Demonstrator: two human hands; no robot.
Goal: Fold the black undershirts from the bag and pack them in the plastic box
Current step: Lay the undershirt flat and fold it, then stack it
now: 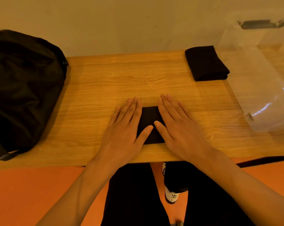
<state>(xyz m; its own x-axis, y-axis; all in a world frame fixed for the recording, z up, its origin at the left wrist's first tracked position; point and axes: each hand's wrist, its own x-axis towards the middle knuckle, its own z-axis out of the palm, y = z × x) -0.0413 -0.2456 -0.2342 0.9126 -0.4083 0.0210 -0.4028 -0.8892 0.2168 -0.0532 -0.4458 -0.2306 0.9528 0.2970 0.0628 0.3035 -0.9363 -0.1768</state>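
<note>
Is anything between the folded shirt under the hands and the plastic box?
Nothing visible lies on the table between the undershirt, pressed under the left hand and right hand, and the plastic box to its right. The second folded undershirt sits farther back beside the box, off the straight path.

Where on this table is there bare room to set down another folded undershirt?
Bare wood lies between the bag and the left hand, and across the far middle from the bag to the finished undershirt. A narrower patch separates the right hand from the plastic box. Crowded: near centre, both hands flat on the second undershirt.
</note>
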